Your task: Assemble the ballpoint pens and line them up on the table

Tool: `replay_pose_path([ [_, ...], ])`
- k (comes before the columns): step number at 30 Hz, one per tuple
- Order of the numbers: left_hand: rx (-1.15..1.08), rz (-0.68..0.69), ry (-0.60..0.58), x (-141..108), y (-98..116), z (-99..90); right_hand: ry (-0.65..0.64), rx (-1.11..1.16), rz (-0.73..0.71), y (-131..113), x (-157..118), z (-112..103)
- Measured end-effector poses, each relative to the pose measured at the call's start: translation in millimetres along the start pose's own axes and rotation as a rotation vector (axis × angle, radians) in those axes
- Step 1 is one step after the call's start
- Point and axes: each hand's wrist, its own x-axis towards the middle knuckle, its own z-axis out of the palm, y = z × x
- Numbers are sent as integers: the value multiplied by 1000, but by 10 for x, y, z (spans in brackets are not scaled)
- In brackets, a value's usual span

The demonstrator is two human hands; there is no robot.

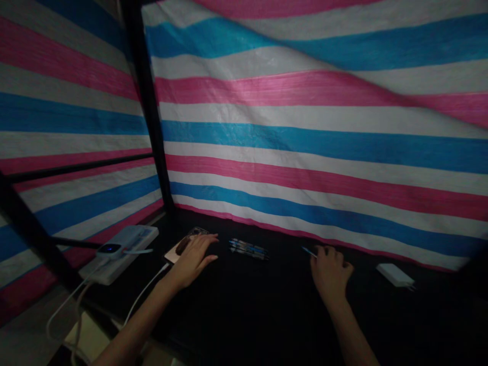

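Observation:
My left hand (196, 259) lies with its fingers stretched out, over the near side of a phone (176, 251) with a pale, light-catching back and a dark patch on it. A white cable (147, 287) runs up to the phone's lower end. Between my hands several pens (248, 249) lie side by side on the black tabletop (244, 305). My right hand (331, 269) is closed round a pen (308, 251), whose bluish end sticks out to the left past the fingers. The rest of that pen is hidden by the hand.
At the right lies a white charger (395, 275) with its prongs showing. To the left a white box (125, 254) carries a small device with a lit display (109, 249) and cables. Black frame bars (147, 101) and a striped sheet (305, 122) close off the back and left.

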Motion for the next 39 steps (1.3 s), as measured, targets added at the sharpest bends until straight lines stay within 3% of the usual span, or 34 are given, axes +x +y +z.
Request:
replay_pose_path([
  [2, -29, 55, -41, 71, 180, 111, -66, -63, 107, 211, -9, 67],
  [4, -38, 119, -90, 165, 328, 254, -222, -49, 181, 361, -23, 138],
  [6, -30, 156, -101, 278, 431, 418, -322, 7, 195, 445, -29, 195],
  [10, 22, 214, -141, 510, 501, 733, -352, 62, 153, 464, -15, 237],
  [14, 82, 273, -164, 615, 453, 903, -384, 97, 142, 375, 13, 215],
  [22, 62, 201, -68, 514, 264, 886, -340, 418, 141, 30, 101, 40],
  [27, 68, 205, -10, 509, 276, 851, -460, 895, -124, -209, 57, 24],
  [32, 160, 324, 146, 490, 338, 847, -573, 1097, -314, -500, -59, -90],
  [35, 227, 374, 53, 496, 349, 867, -578, 1167, -391, -636, -121, -219],
  [39, 270, 313, -78, 501, 373, 872, -643, 1055, -404, -693, -154, -297],
])
